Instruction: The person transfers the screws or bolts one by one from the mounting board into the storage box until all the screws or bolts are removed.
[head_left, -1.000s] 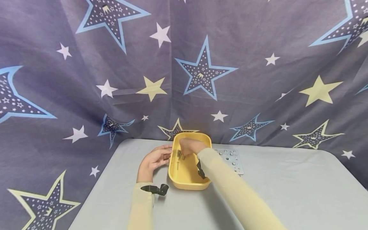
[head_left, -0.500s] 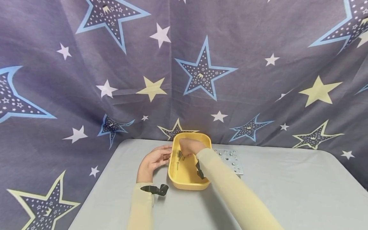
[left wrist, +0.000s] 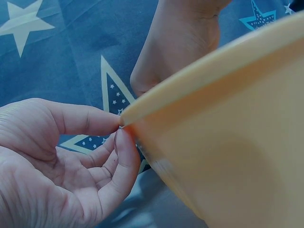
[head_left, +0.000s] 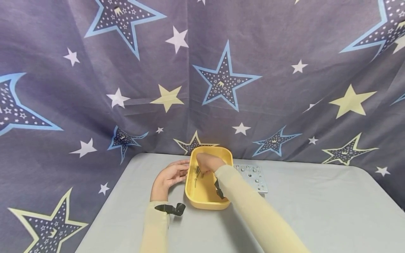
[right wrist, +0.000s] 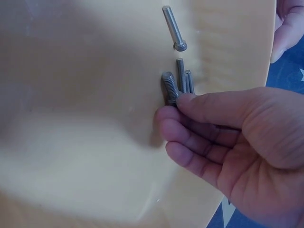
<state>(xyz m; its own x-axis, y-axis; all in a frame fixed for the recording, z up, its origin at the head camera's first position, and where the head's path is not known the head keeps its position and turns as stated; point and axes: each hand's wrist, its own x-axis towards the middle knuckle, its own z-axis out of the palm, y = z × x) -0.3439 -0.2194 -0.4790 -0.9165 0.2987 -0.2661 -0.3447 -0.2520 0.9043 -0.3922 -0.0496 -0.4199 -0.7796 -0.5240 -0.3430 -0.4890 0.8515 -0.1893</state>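
A yellow plastic bin (head_left: 205, 202) stands on the grey table. My left hand (head_left: 173, 173) is at its left side, fingertips touching the wall just under the rim in the left wrist view. Inside the bin is my right hand (right wrist: 237, 133). Its thumb and forefinger pinch a thick threaded bolt (right wrist: 169, 83), whose head is hidden by the fingertips. Thinner bolts (right wrist: 181, 75) lie right beside the thumb. A separate socket-head bolt (right wrist: 174, 29) lies on the bin floor a little farther off.
To the right of the bin, partly behind the right forearm, lies a metal plate (head_left: 253, 177) with several holes and round studs. A dark curtain (head_left: 278, 105) with stars hangs close behind the table (head_left: 310, 211). Black straps (head_left: 171, 208) circle the wrists.
My right hand has shifted slightly to the left within the bin, its forearm with it. The left hand and the bin stay where they were.
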